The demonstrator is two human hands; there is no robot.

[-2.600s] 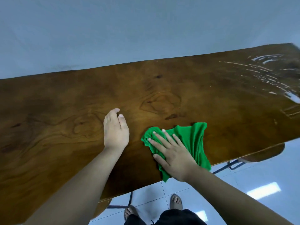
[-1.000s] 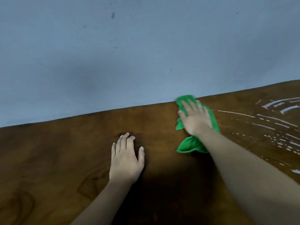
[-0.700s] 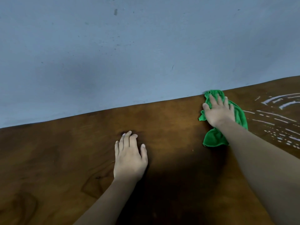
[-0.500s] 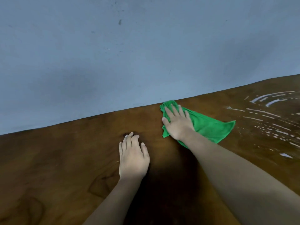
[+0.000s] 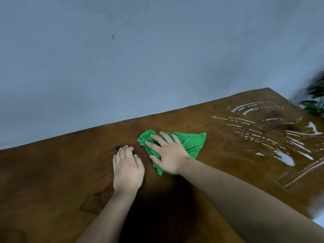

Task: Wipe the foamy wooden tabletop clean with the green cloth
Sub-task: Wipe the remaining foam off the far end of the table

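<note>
The green cloth (image 5: 191, 143) lies crumpled on the dark wooden tabletop (image 5: 52, 172), a little back from the table's middle. My right hand (image 5: 168, 153) presses flat on the cloth with fingers spread, covering its left half. My left hand (image 5: 127, 168) rests flat on the bare wood just left of the cloth, fingers together. White foam streaks (image 5: 263, 127) and a small foamy puddle (image 5: 285, 157) cover the right end of the tabletop, well right of the cloth.
A pale blue-grey wall (image 5: 140, 58) runs along the table's far edge. Dark green plant leaves (image 5: 315, 100) show past the far right corner. The table's near right edge (image 5: 306, 213) drops off to a light floor.
My right hand slid the cloth back toward me and a little left from the far edge by the wall. The left hand stayed planted. The view swung right, showing more foam.
</note>
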